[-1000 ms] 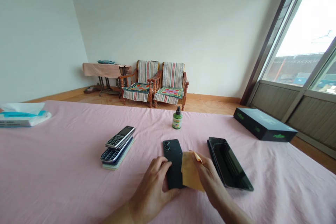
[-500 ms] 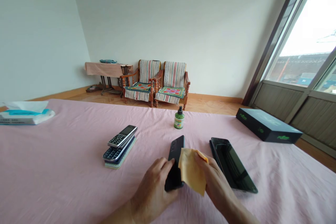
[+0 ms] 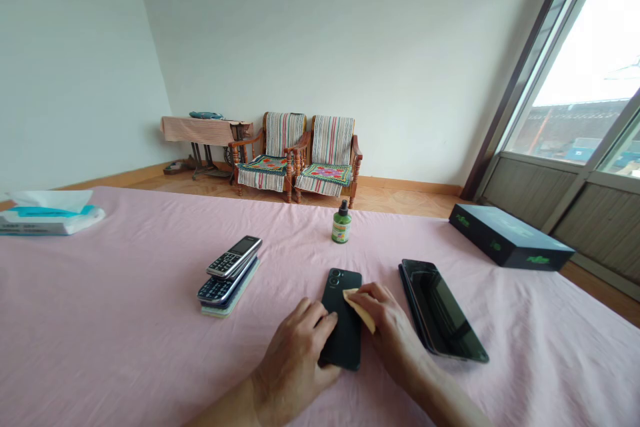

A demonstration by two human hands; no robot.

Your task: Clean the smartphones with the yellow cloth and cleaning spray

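Note:
A dark smartphone shows its back, with the camera lenses at its far end. My left hand grips its left side, thumb and fingers on the edge and back. My right hand is closed on a folded yellow cloth and presses it against the right part of the phone's back. To the left lies a stack of older phones, a silver keypad phone on top. To the right, a black tablet rests on another dark flat device.
A green spray bottle stands beyond the phone. A black box sits at the far right, a tissue pack at the far left. All rest on a pink cloth. Two wooden armchairs stand by the wall.
The phone's back has turned to face up more. My right hand has brought the cloth, which hung loose beside the phone, down onto its back, bunched under the fingers.

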